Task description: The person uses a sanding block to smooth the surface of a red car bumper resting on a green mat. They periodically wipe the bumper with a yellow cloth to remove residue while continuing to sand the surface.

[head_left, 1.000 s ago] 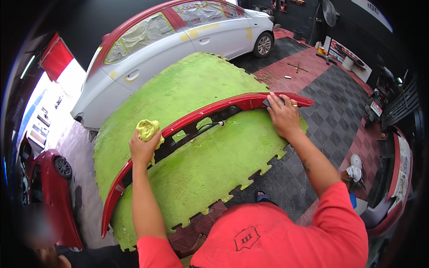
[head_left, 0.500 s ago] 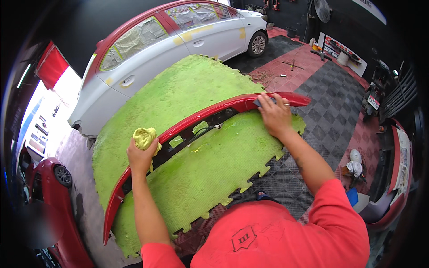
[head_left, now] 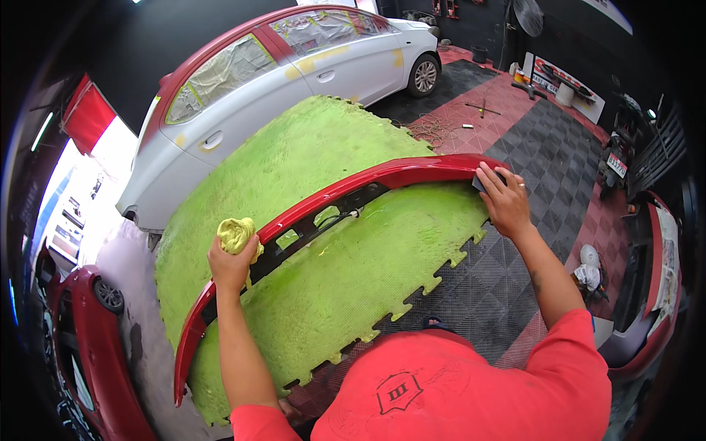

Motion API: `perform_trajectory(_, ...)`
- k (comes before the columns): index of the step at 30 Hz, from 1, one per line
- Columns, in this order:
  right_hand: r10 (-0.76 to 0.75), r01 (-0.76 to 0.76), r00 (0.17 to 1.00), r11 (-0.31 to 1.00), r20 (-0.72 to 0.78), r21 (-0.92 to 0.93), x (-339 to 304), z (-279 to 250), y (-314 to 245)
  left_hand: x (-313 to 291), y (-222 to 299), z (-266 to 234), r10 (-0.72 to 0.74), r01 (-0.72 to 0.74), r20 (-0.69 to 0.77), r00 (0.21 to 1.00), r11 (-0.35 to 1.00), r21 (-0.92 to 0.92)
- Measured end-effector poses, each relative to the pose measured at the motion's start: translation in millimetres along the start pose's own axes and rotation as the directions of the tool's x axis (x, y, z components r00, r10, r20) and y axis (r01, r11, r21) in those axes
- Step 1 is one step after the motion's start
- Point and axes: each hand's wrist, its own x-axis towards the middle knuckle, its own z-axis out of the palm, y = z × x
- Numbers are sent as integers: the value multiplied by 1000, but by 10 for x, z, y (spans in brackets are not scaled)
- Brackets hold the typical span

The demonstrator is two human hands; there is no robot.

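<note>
A long, curved red car body panel (head_left: 401,170), like a spoiler, lies across a green foam mat (head_left: 397,253). Its black inner side with cut-outs faces me. My left hand (head_left: 229,267) is closed around a crumpled yellow cloth (head_left: 237,233) and rests against the panel's left part. At the far right end, my right hand (head_left: 509,204) presses a small dark grey sheet (head_left: 479,184), which looks like sandpaper, against the red surface. Most of that sheet is hidden under the fingers.
Beyond the mat stands a white and red car (head_left: 250,103) with masked windows. Another red car (head_left: 95,345) is at the left. A bumper (head_left: 647,294) and a white-wrapped item (head_left: 588,273) lie at the right. Cords (head_left: 434,131) sit on the tiled floor (head_left: 533,147).
My right hand has slid rightward along the panel to its end, carrying the dark sheet. My left hand stays about where it was, with the cloth in it.
</note>
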Motion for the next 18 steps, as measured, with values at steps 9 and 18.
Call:
perform_trajectory(9,-78,77,993,997,86,13,561,235,-438,28,-76,6,-4,4,-6,1000,1000,13)
perform_trajectory(18,-60,20,983,973,171,230,1068,514,-1270,10,-135,30,22,-22,-38,999,1000,18)
